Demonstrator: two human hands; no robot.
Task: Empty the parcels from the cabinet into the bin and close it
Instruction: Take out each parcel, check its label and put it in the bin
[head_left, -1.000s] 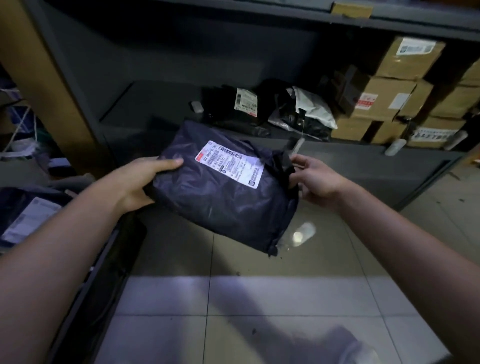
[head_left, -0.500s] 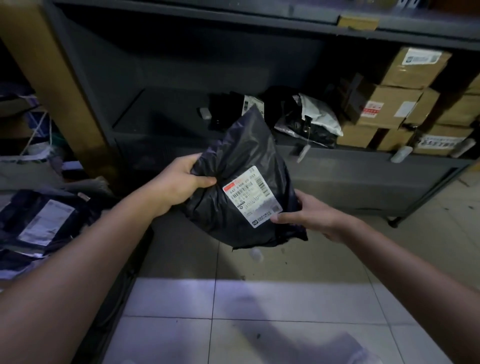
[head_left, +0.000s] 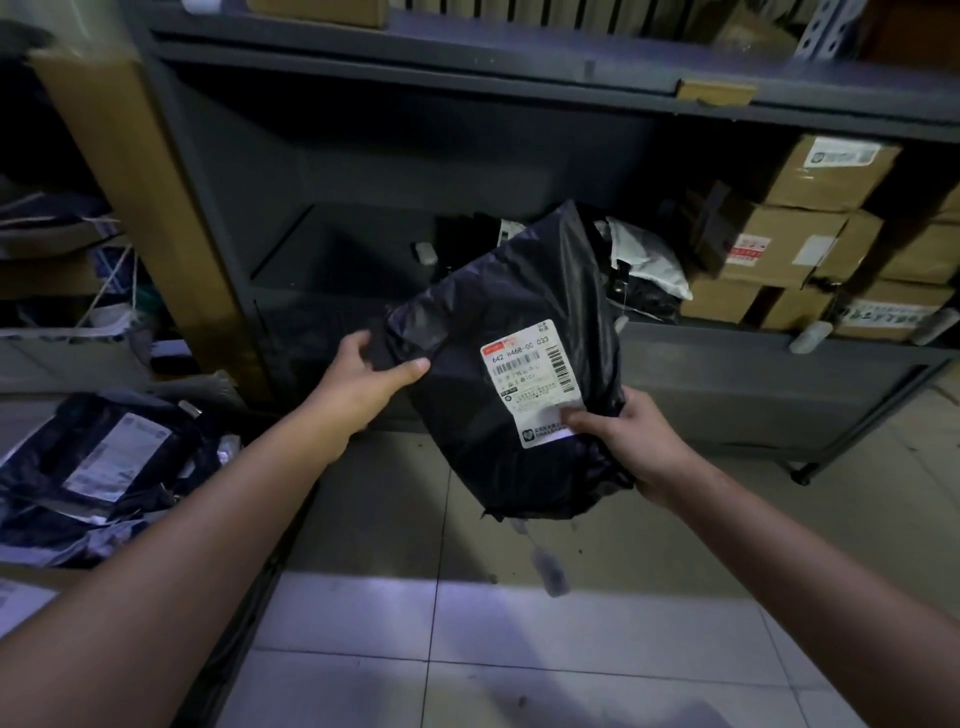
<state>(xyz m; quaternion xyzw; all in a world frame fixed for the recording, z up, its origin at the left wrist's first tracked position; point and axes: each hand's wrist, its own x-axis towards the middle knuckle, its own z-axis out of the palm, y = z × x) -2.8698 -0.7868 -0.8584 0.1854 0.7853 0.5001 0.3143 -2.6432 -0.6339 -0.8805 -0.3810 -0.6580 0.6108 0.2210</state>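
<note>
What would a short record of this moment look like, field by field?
held item: black parcel, tilted, white label facing up
left hand: grips the parcel's left edge
right hand: holds the lower right corner, thumb on the label
bin: lower left, dark parcels already inside
shelf: more bags and brown boxes remain

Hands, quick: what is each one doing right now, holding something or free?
Left hand: closed on the upper left edge of the black parcel.
Right hand: closed on the same parcel's lower right corner, thumb on its label.
</note>
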